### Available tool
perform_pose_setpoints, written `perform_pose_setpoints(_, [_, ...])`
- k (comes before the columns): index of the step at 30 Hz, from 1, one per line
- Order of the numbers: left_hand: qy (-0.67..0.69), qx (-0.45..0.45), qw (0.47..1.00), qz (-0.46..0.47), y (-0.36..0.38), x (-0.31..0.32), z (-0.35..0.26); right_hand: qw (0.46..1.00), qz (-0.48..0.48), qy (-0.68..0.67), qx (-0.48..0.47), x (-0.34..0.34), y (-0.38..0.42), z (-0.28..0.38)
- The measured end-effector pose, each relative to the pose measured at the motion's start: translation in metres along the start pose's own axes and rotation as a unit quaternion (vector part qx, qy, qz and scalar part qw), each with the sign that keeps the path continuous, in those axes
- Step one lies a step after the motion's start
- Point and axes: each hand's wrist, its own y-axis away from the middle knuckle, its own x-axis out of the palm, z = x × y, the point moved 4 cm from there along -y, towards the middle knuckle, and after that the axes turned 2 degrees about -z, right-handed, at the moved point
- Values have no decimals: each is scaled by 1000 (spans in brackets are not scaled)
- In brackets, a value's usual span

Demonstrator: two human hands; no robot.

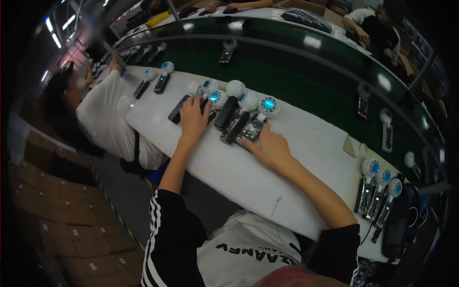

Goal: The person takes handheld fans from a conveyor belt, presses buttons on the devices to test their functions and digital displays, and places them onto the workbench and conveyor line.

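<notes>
My right hand [273, 146] grips the dark, partly see-through handle of a handheld fan [268, 106], thumb on one side and fingers on the other. This fan has a white round head with a blue centre. My left hand [193, 118] is closed over the handle of another handheld fan [215, 99], whose blue centre is bright; the palm hides much of that handle. Between my hands lie more fans, among them a dark handle [227, 113] and a blue-centred head [248, 101]. Beside my left fingers, a dark handle [179, 109] rests on the white table [224, 165].
Three fans [377, 189] lie together at the table's right end. A green conveyor belt [306, 98] carrying spaced-out fans runs behind the table. At left, a co-worker in a white top [107, 107] sits near two fans [164, 82]. Brown cartons [71, 205] stand on the floor.
</notes>
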Motion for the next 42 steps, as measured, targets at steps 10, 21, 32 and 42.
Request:
perform_pose_setpoints(10, [373,324,870,-2,53,-10,-196,992,-102,38,-61,-25,-4,-57])
perform_pose_setpoints(21, [603,174,765,145,47,46,-267,899,-198,238,309,-167,-42,-205])
perform_pose_setpoints(32, [764,-206,543,283,32,98,-249,954,-37,-151,258,-137,-74,-213])
perform_pose_setpoints(42, [715,-139,617,296,35,106,-257,927,-179,141,299,-116,-116,-185])
